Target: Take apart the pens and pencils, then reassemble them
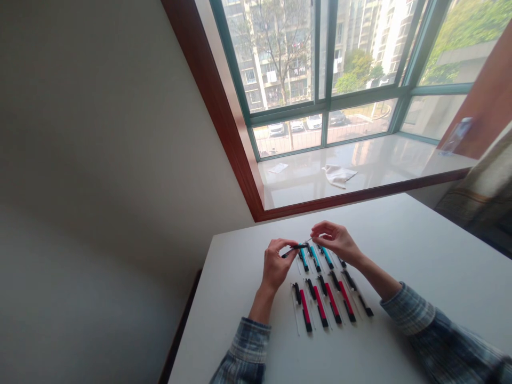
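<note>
My left hand (275,266) is closed on a black pen barrel (296,247), held above the table between thumb and fingers. My right hand (336,242) pinches a thin, pale pen refill (308,240), whose near end meets or lies close to the barrel's tip; I cannot tell whether it is inside. Just below both hands is a row of pen parts with blue barrels (315,260). Closer to me lies a second row, with red barrels (320,308), black clip pieces (296,294) and thin white refills (296,318) laid side by side. A black barrel (365,304) ends this row.
The parts lie on a white table (232,277), which meets a grey wall (120,160) on the left. Behind it is a window sill (304,186) with a white cloth (339,175) and a clear bottle (456,136). A curtain (484,186) hangs at the right.
</note>
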`<state>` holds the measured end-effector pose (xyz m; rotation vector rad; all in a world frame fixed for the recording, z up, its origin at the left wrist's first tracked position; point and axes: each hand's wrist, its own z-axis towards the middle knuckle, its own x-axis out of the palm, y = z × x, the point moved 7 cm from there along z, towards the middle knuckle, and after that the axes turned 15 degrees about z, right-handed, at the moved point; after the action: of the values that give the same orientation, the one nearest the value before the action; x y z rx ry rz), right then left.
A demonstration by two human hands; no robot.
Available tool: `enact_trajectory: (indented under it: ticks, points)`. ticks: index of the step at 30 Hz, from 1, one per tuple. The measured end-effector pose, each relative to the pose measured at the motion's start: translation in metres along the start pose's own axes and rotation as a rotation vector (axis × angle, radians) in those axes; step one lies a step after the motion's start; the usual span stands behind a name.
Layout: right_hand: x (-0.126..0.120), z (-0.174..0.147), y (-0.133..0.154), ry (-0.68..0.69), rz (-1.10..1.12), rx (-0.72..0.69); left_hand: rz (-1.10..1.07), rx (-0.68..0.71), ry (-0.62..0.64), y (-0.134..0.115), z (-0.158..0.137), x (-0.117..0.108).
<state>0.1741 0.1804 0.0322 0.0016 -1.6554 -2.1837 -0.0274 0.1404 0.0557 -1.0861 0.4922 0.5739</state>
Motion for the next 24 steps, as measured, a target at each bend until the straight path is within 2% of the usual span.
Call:
enact_trajectory:
  ticks: [7, 17, 24]
  points:
    - [0.007, -0.001, -0.003, 0.046, -0.029, 0.037, -0.062, -0.02, 0.015, -0.002, 0.0, 0.004]
    - [0.006, -0.001, -0.001, 0.045, -0.026, 0.024, -0.12, -0.089, 0.025, 0.002, 0.001, 0.005]
    - [0.017, -0.002, 0.008, 0.143, -0.115, -0.023, -0.104, -0.089, 0.04, 0.001, 0.001, 0.009]
